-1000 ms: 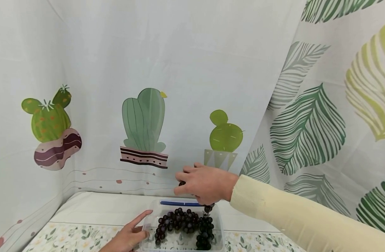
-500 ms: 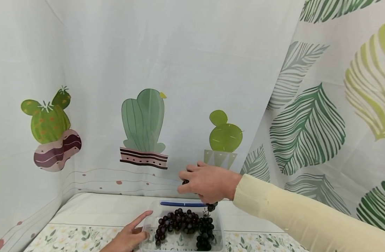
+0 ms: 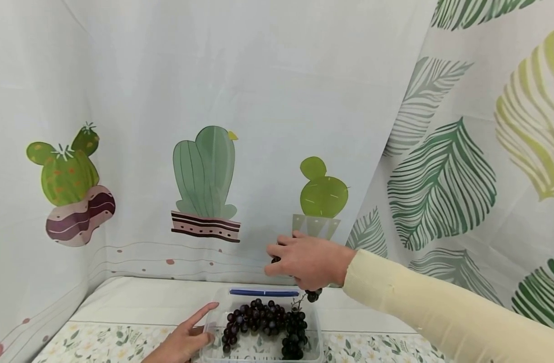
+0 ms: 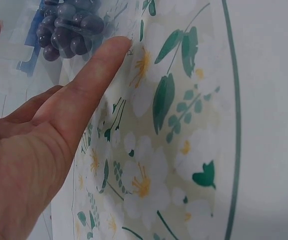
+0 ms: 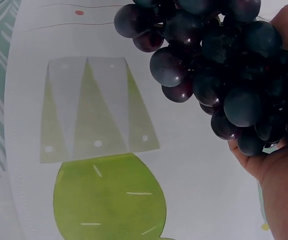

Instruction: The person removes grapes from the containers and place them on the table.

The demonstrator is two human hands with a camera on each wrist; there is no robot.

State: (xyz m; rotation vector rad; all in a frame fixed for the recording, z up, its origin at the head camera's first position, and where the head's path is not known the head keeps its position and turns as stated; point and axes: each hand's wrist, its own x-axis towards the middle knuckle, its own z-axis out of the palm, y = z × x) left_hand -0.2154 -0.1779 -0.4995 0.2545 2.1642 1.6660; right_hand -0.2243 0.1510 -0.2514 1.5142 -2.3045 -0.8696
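My right hand [image 3: 310, 261] holds a bunch of dark grapes [image 5: 218, 85] above the back right of a clear plastic container [image 3: 318, 333]. In the head view the hand hides most of that bunch; a few grapes hang below the palm. Dark grapes [image 3: 258, 317] lie curved along the container's left and back. More grapes [image 3: 295, 335] sit on its right side, with a bare stem [image 3: 298, 303] sticking up. With its fingers extended, my left hand [image 3: 185, 337] touches the container's left side. The left wrist view shows the thumb [image 4: 91, 77] straight beside the clear wall.
A blue strip [image 3: 264, 293] runs along the container's back edge. Beneath lies a floral tablecloth [image 3: 118, 340], with a plain white band [image 3: 145, 297] behind it. White curtains [image 3: 277, 101] printed with cacti and leaves hang at the back and right.
My right hand has drifted to the right with the bunch of grapes, uncovering more of the bare stem below. My left hand stays at the container's side.
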